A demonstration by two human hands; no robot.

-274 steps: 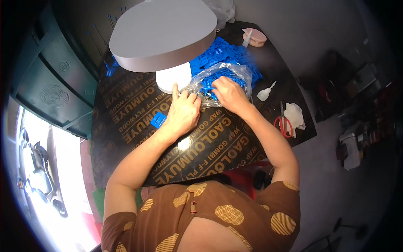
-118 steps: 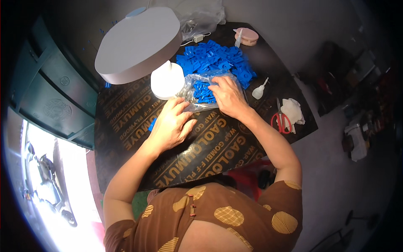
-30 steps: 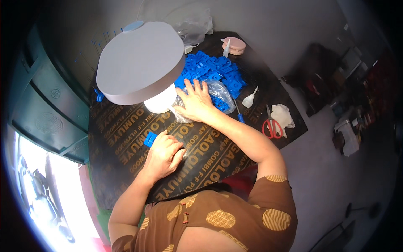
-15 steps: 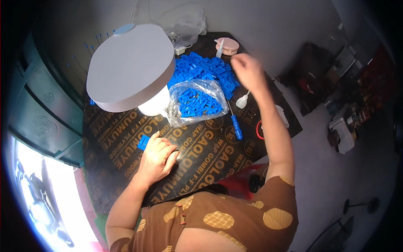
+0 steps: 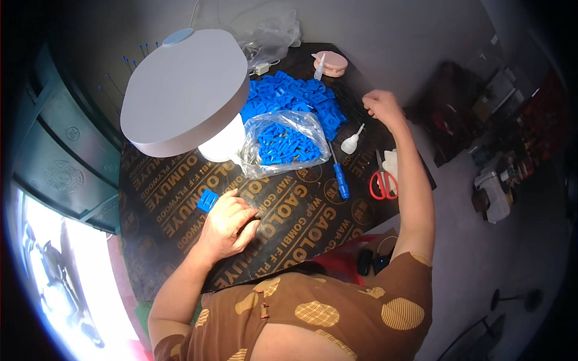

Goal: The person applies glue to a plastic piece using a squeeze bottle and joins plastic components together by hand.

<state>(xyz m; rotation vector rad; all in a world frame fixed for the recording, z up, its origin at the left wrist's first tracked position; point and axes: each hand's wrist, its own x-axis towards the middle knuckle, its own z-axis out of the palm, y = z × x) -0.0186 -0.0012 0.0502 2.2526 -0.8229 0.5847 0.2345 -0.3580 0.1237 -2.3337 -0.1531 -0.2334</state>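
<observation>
My left hand (image 5: 229, 224) rests low over the near left of the table with its fingers curled. A small blue plastic piece (image 5: 207, 200) sticks out past its fingertips, partly covered by them. Out over the table's right edge, my right hand (image 5: 383, 108) is closed in a pinch. Whatever lies between those fingertips is too small to make out. To the left of that hand spreads a heap of flat blue plastic pieces (image 5: 295, 93). A clear plastic bag (image 5: 245, 161) of smaller blue parts (image 5: 286, 146) lies in front of the heap.
A big grey lamp head (image 5: 186, 90) overhangs the table's left side. Right of the bag lie a blue-handled screwdriver (image 5: 341, 180), a white squeeze bottle (image 5: 350, 144) and red-handled scissors (image 5: 384, 185). A pink round container (image 5: 330, 64) and a white-tipped nozzle (image 5: 320, 67) stand at the back.
My right hand has moved right, away from the blue heap and the pink container, to the table's right edge. The scissors are now more visible. My left hand has stayed nearly still.
</observation>
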